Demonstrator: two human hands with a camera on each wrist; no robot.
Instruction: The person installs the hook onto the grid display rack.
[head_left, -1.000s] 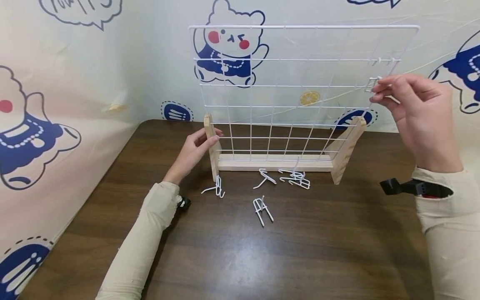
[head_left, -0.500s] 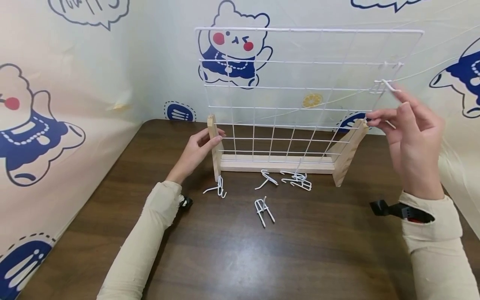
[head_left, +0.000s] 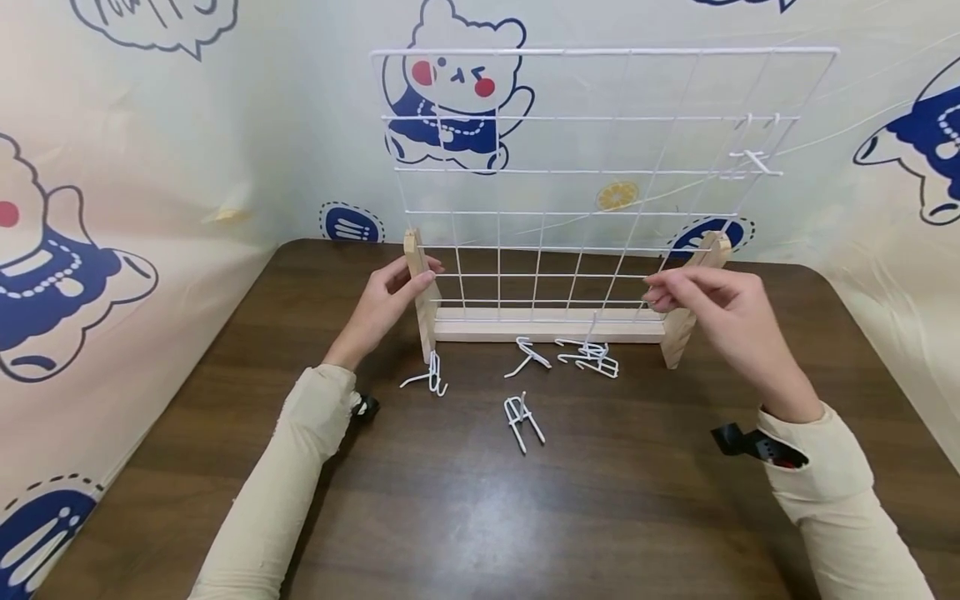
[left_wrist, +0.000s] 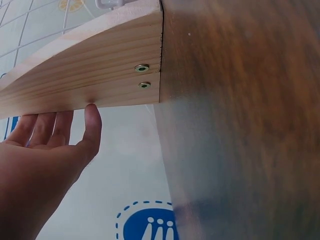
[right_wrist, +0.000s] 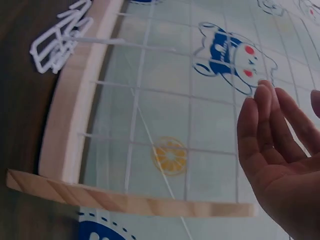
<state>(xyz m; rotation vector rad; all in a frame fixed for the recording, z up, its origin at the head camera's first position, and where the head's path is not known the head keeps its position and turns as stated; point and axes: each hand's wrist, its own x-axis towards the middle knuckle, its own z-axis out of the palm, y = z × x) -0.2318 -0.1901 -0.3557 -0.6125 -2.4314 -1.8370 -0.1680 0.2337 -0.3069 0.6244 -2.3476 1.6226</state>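
My left hand (head_left: pixel 386 304) holds the left wooden end piece (head_left: pixel 424 300) of a stand carrying a white wire grid (head_left: pixel 600 52). In the left wrist view the thumb (left_wrist: pixel 92 120) touches that board's edge, the fingers partly hidden behind it. My right hand (head_left: pixel 723 321) hovers before the grid's lower right, fingers loosely bent and holding nothing. A white wire hook (head_left: pixel 757 161) hangs at the grid's upper right. On the table lie a lone hook (head_left: pixel 434 377), another hook (head_left: pixel 528 357), a nearer hook (head_left: pixel 517 414) and a tangled group of hooks (head_left: pixel 597 360).
The stand's wooden crossbar (head_left: pixel 487 331) joins both end pieces, with the right end piece (head_left: pixel 681 329) close by my right hand. Brown wood-grain tabletop (head_left: pixel 480 517) stretches out in front. Patterned cloth (head_left: pixel 262 125) covers the walls behind and at the left.
My right hand has let go of the hook at the grid's upper right and moved down and left. The hook stays hanging. My left hand keeps its hold on the end piece.
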